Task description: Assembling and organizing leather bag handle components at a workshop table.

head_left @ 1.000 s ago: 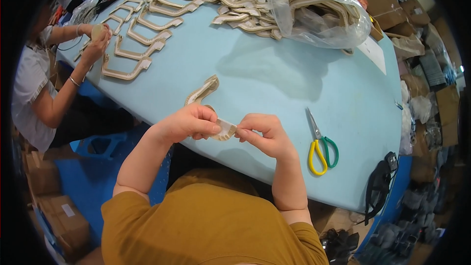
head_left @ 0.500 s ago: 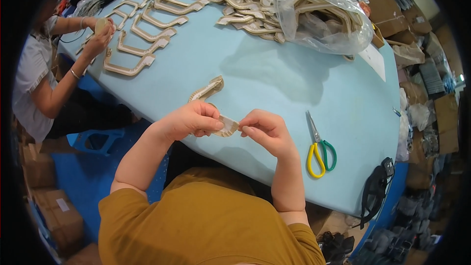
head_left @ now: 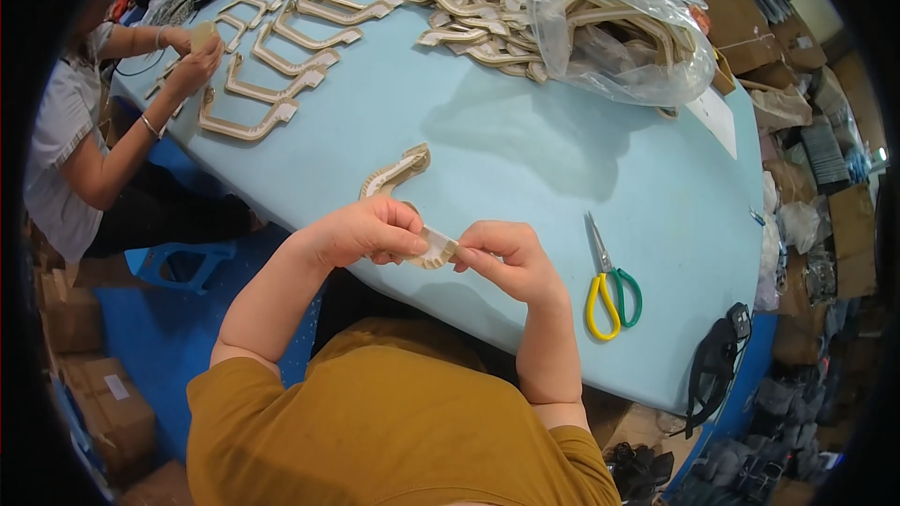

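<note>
My left hand (head_left: 375, 232) pinches a curved beige piece (head_left: 437, 248) between thumb and bent fingers, and my right hand (head_left: 502, 258) has its thumb and fingertips closed on the near end, all of this left of the scissors (head_left: 605, 266); the piece has a pleated, ridged rim round a flat white inner face, and its far arm bends away past my left knuckles. The scissors have slim metal blades and smooth loops, one yellow, one green. Beyond them a crinkled, clear plastic bag (head_left: 647, 86) bulges with angular frames beside a heap (head_left: 469, 33) of similar ones. Under the scissors the table (head_left: 309, 178) is pale blue; far to their left a person (head_left: 70, 145) sits near a blue plastic stool (head_left: 150, 267) and brown cardboard boxes (head_left: 112, 403)
</note>
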A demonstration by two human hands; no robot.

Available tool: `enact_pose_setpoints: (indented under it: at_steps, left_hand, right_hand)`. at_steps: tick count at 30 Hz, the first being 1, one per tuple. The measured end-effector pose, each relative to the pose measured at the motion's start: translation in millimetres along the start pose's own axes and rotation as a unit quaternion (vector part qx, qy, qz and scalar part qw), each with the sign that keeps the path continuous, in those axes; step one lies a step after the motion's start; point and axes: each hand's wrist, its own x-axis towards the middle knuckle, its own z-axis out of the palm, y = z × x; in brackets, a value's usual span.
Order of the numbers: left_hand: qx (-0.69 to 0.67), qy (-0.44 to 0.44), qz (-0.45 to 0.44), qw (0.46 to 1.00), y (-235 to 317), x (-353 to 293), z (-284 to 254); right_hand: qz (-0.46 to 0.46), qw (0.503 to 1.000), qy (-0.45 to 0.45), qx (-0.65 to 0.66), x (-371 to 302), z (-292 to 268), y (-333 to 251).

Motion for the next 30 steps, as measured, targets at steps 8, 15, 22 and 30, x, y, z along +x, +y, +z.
enact_pose_setpoints:
  at_steps: [8, 15, 22, 30]
  left_hand:
    - [0.173, 0.037, 0.031, 0.984, -0.9, 0.0, 7.9]
    - [0.161, 0.096, 0.015, 0.982, 3.8, 0.2, 17.2]
    - [0.15, 0.109, 0.067, 0.98, -13.2, 6.8, 12.2]
    - [0.176, 0.119, 0.113, 0.97, -12.0, 3.9, 12.1]
  right_hand:
    - [0.033, 0.997, -0.024, -0.066, 1.7, 0.5, 5.8]
    - [0.001, 0.987, -0.016, -0.157, 3.9, 5.0, 4.7]
    - [-0.041, 0.98, 0.002, -0.193, 6.3, 9.7, 2.8]
    - [-0.023, 0.978, 0.03, -0.203, 6.1, 9.0, 4.4]
